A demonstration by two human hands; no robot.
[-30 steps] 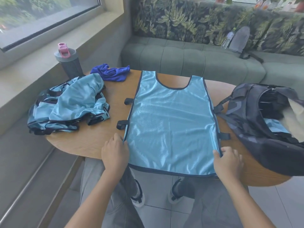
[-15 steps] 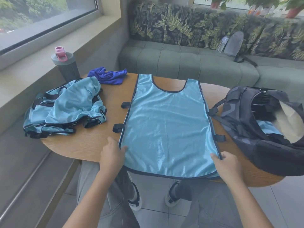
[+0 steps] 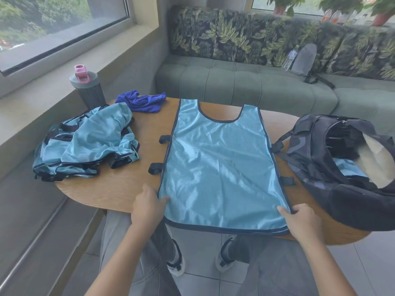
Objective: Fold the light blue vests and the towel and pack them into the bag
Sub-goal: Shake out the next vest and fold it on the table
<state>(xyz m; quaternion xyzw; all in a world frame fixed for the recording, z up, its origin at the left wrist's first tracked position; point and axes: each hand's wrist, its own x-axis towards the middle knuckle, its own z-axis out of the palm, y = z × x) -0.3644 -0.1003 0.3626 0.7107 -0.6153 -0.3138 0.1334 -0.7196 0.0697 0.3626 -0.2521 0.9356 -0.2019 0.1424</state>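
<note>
Hands (image 3: 147,205) on vest (image 3: 220,167) — wooden table (image 3: 111,189)

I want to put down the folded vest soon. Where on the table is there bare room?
Bare wood shows between the crumpled light blue vest pile and the flat light blue vest, and behind that vest's neckline on the oval wooden table. The right side is crowded by the dark open bag; the blue towel fills the far left.

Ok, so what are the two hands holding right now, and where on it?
Both hold the flat light blue vest: the left hand pinches its lower left side edge, the right hand pinches its lower right corner.
</note>
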